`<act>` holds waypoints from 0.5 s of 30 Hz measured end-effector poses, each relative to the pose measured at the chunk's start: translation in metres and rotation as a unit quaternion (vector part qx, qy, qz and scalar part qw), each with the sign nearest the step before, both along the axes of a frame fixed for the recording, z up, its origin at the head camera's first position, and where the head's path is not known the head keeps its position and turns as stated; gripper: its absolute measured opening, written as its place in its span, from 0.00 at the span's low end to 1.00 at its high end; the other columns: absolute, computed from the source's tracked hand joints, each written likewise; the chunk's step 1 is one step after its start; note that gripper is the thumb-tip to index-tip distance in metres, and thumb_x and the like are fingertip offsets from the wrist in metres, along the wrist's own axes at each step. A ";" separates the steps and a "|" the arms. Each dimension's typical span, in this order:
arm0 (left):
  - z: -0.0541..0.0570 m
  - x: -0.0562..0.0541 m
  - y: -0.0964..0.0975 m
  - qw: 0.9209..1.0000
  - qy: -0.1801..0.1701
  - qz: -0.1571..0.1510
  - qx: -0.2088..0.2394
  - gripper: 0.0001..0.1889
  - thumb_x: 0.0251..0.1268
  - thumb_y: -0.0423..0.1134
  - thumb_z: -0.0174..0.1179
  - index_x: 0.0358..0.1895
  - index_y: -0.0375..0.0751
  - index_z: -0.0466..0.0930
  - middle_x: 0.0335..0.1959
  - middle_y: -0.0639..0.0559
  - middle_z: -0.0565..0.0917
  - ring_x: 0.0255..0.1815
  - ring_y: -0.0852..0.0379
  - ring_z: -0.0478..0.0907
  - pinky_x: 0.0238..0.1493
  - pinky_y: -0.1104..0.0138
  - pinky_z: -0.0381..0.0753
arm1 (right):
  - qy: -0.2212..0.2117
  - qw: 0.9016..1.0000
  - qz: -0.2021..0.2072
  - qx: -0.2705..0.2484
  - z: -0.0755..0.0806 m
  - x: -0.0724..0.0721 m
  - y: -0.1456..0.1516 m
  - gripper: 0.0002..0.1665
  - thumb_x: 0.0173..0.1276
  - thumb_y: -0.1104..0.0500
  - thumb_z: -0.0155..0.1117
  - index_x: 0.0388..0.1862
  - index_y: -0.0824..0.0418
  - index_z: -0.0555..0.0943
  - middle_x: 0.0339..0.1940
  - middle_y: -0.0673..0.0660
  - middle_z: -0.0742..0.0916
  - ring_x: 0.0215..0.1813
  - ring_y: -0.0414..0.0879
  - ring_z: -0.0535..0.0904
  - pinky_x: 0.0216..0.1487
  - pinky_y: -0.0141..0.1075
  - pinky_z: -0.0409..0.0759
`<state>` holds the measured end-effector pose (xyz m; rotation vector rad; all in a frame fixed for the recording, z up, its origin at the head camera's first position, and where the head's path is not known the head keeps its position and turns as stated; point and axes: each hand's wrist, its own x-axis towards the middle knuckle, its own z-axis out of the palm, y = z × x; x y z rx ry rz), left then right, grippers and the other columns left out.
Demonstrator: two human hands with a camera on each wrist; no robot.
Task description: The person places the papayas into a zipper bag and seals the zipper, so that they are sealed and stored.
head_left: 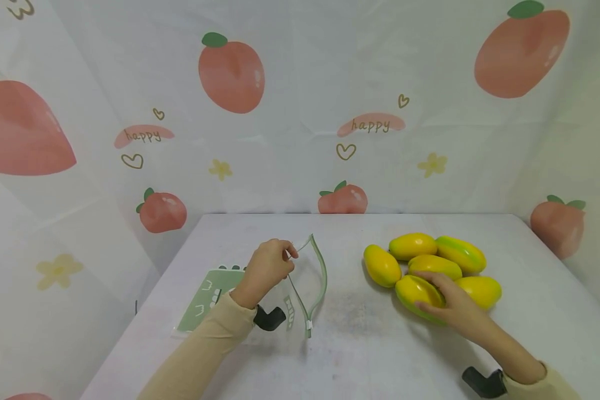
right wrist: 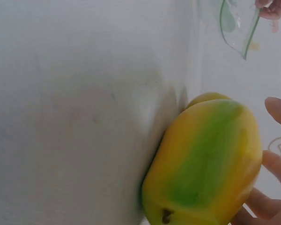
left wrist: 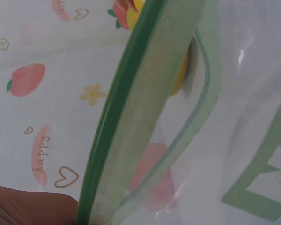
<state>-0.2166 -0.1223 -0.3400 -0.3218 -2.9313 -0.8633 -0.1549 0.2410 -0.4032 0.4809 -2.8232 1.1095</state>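
Observation:
My left hand pinches the mouth edge of a clear zip bag, which gapes toward the right. In the left wrist view its green zip strip crosses close to the thumb. A green printed panel, partly behind the left wrist, seems to belong to this bag. On the right, my right hand rests over the nearest mango, fingers across its top. The right wrist view shows that yellow-green mango with fingers at its far side and the thumb apart from it.
Several more yellow mangoes, among them the left one and the back right one, lie close around the hand. The white table meets a fruit-printed cloth behind. Black straps with cameras sit at both wrists.

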 end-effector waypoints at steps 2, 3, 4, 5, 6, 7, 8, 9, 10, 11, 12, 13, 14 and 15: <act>0.000 0.000 0.000 1.000 -0.001 0.000 0.001 0.11 0.51 0.25 0.57 0.33 0.45 0.84 0.21 0.53 0.76 0.13 0.61 0.75 0.20 0.69 0.71 | 0.000 1.000 0.001 0.007 -0.002 0.001 -0.001 0.37 0.61 0.51 0.69 0.65 0.65 0.69 0.65 0.67 0.75 0.67 0.67 0.66 0.63 0.67 0.60; 0.000 0.000 0.000 1.000 -0.002 0.000 0.000 0.11 0.51 0.25 0.57 0.34 0.45 0.84 0.21 0.52 0.76 0.13 0.61 0.75 0.20 0.69 0.70 | 0.001 1.000 0.003 0.008 -0.003 0.001 -0.001 0.37 0.61 0.52 0.70 0.65 0.65 0.70 0.65 0.67 0.75 0.67 0.67 0.66 0.63 0.66 0.60; 0.001 0.000 0.000 1.000 -0.004 0.000 0.001 0.11 0.51 0.25 0.57 0.34 0.45 0.84 0.21 0.52 0.76 0.14 0.61 0.75 0.20 0.69 0.70 | 0.001 1.000 0.006 0.010 -0.004 0.001 -0.002 0.37 0.60 0.52 0.70 0.65 0.65 0.70 0.65 0.66 0.75 0.68 0.67 0.66 0.64 0.66 0.60; 0.001 0.000 0.000 1.000 -0.006 0.001 0.000 0.11 0.51 0.25 0.57 0.34 0.45 0.84 0.21 0.52 0.76 0.14 0.61 0.75 0.20 0.69 0.70 | 0.000 1.000 0.009 0.012 -0.005 0.002 -0.002 0.37 0.60 0.51 0.70 0.65 0.64 0.70 0.65 0.66 0.75 0.68 0.67 0.65 0.64 0.66 0.60; 0.001 0.000 0.000 1.000 -0.008 0.002 0.000 0.12 0.51 0.25 0.57 0.34 0.44 0.84 0.21 0.52 0.76 0.14 0.61 0.75 0.21 0.69 0.70 | -0.002 1.000 0.012 0.012 -0.006 0.002 -0.003 0.38 0.59 0.52 0.70 0.65 0.64 0.70 0.66 0.66 0.75 0.68 0.67 0.65 0.64 0.66 0.60; 0.001 0.000 0.000 1.000 -0.009 0.002 0.000 0.12 0.51 0.25 0.57 0.34 0.44 0.84 0.21 0.52 0.76 0.14 0.61 0.75 0.21 0.69 0.70 | -0.006 1.000 0.017 0.010 -0.007 0.003 -0.003 0.39 0.59 0.52 0.71 0.66 0.64 0.69 0.66 0.66 0.74 0.68 0.67 0.65 0.64 0.66 0.61; 0.002 0.000 0.001 1.000 -0.009 0.002 -0.002 0.12 0.51 0.25 0.57 0.34 0.44 0.84 0.21 0.52 0.76 0.14 0.61 0.75 0.21 0.69 0.70 | -0.010 1.000 0.021 0.009 -0.008 0.004 -0.004 0.39 0.59 0.52 0.71 0.67 0.63 0.69 0.67 0.67 0.74 0.68 0.68 0.65 0.63 0.67 0.61; 0.002 0.000 0.001 1.000 -0.012 0.002 -0.002 0.12 0.51 0.25 0.57 0.34 0.44 0.84 0.22 0.52 0.76 0.14 0.60 0.75 0.21 0.69 0.70 | -0.013 1.000 0.027 0.008 -0.009 0.005 -0.004 0.40 0.59 0.52 0.71 0.68 0.63 0.68 0.67 0.67 0.73 0.68 0.68 0.65 0.63 0.67 0.62; 0.003 0.000 0.001 1.000 -0.013 0.003 -0.002 0.12 0.51 0.25 0.57 0.34 0.44 0.84 0.22 0.52 0.76 0.14 0.60 0.75 0.21 0.69 0.70 | -0.017 0.999 0.030 0.011 -0.010 0.005 -0.004 0.41 0.59 0.52 0.71 0.69 0.62 0.67 0.67 0.67 0.73 0.68 0.68 0.66 0.63 0.67 0.62; 0.003 0.000 0.001 1.000 -0.014 0.004 -0.002 0.12 0.51 0.25 0.57 0.34 0.44 0.84 0.22 0.51 0.76 0.14 0.60 0.75 0.21 0.69 0.70 | -0.020 0.999 0.034 0.011 -0.011 0.006 -0.004 0.42 0.59 0.52 0.71 0.69 0.62 0.67 0.68 0.68 0.72 0.68 0.68 0.66 0.62 0.67 0.63; 0.003 0.001 0.001 1.000 -0.015 0.003 -0.002 0.12 0.51 0.25 0.57 0.35 0.44 0.84 0.22 0.51 0.76 0.14 0.60 0.74 0.21 0.69 0.70 | -0.022 0.999 0.038 0.011 -0.011 0.006 -0.005 0.42 0.59 0.52 0.71 0.70 0.62 0.66 0.68 0.68 0.72 0.68 0.68 0.66 0.62 0.67 0.63; 0.003 0.001 0.001 1.000 -0.016 0.004 -0.003 0.12 0.52 0.25 0.57 0.35 0.44 0.84 0.22 0.51 0.76 0.14 0.60 0.74 0.21 0.69 0.70 | -0.022 0.999 0.041 0.012 -0.012 0.007 -0.005 0.43 0.59 0.52 0.71 0.70 0.62 0.66 0.68 0.68 0.72 0.68 0.68 0.66 0.62 0.67 0.64; 0.003 0.001 0.001 1.000 -0.016 0.004 -0.003 0.12 0.52 0.25 0.57 0.35 0.44 0.84 0.22 0.51 0.76 0.14 0.60 0.74 0.21 0.69 0.70 | -0.022 0.999 0.043 0.016 -0.012 0.007 -0.005 0.43 0.59 0.52 0.71 0.71 0.62 0.65 0.68 0.68 0.72 0.68 0.68 0.66 0.62 0.67 0.64; 0.003 0.001 0.001 1.000 -0.016 0.005 -0.004 0.12 0.52 0.25 0.57 0.35 0.44 0.84 0.22 0.51 0.76 0.15 0.60 0.74 0.21 0.69 0.70 | -0.022 0.999 0.045 0.016 -0.013 0.007 -0.005 0.43 0.59 0.52 0.71 0.71 0.62 0.65 0.68 0.68 0.71 0.68 0.68 0.66 0.62 0.67 0.64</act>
